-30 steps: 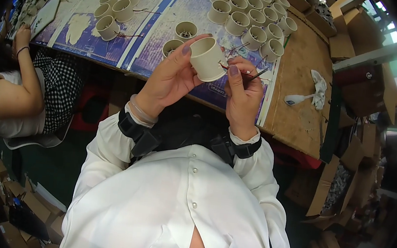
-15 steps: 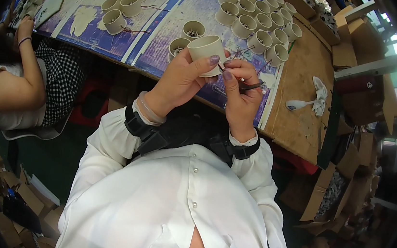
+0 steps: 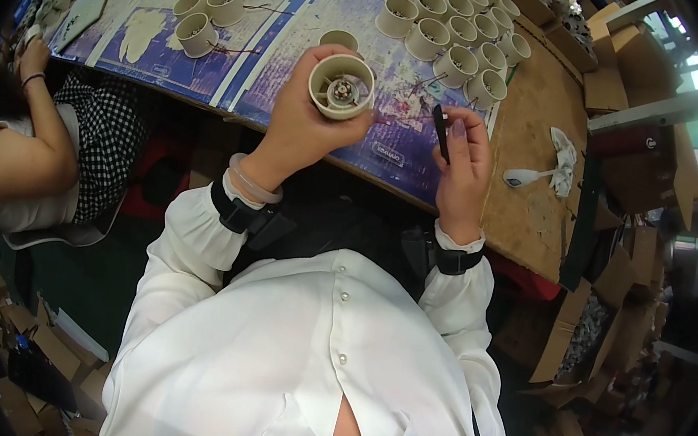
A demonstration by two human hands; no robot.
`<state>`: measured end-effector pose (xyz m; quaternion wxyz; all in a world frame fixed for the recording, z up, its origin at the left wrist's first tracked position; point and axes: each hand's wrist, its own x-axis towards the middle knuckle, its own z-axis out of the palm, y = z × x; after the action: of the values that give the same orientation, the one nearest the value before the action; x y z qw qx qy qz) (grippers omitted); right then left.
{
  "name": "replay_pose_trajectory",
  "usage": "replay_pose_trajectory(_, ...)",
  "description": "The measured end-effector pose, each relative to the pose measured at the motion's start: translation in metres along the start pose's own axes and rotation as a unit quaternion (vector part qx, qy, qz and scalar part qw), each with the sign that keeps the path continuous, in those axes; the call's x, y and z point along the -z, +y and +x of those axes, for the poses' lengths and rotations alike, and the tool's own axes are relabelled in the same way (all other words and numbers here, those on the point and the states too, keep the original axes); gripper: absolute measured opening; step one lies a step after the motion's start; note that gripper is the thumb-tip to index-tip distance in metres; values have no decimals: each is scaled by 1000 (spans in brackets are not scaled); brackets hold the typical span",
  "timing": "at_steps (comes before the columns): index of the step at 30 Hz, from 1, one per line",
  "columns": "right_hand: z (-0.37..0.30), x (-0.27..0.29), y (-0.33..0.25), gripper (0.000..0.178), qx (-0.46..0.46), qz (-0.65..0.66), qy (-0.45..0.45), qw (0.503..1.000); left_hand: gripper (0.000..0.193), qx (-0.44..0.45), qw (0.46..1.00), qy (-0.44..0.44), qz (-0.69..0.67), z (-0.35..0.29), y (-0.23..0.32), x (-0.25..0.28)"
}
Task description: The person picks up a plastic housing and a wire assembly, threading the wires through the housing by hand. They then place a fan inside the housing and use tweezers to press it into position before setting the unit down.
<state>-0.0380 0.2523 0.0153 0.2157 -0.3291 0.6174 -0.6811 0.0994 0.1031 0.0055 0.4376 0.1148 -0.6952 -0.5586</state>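
Note:
My left hand (image 3: 303,128) grips a cream-coloured round cup (image 3: 344,63), its open mouth facing up toward me. Inside the cup sits a round part with small metallic bits at its centre. Apart from it, on the right, my right hand (image 3: 467,166) pinches a slim black hand tool (image 3: 441,130) held upright; its exact kind is unclear. Just behind my left hand stands another cream cup (image 3: 339,40), partly hidden by the held one.
Several similar cups (image 3: 430,39) stand in a cluster at the back right, more (image 3: 195,34) at the back left with thin wires. A white-handled tool (image 3: 523,179) and crumpled tissue (image 3: 563,160) lie on the brown board (image 3: 526,228). Another person's arm (image 3: 57,123) is at far left.
The cup in my left hand has moved slightly left and tipped so its inside shows. My right hand has drawn away to the right with the black tool, which now points up.

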Motion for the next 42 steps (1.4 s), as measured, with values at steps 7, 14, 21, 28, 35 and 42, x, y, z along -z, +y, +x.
replay_pose_trajectory(7,-5,38,11,15,141,-364,-119,913,55,-29,998,56,-17,5,-3,6)
replay_pose_trajectory(14,-5,28,3,14,137,-1,54,989,55,-40,999,-29,22,-9,-11,-11)
replay_pose_trajectory(21,-15,46,23,10,86,-161,41,982,59,-2,996,-90,14,-13,-23,-23)
replay_pose_trajectory(28,-15,37,2,13,92,-176,64,978,59,11,994,-97,49,-18,-32,-26)
replay_pose_trajectory(35,-10,1,-7,18,192,-86,18,977,59,39,994,-101,19,-19,-35,-27)
replay_pose_trajectory(42,-4,-5,3,15,201,-219,-20,954,58,48,993,-102,37,-17,-28,-25)
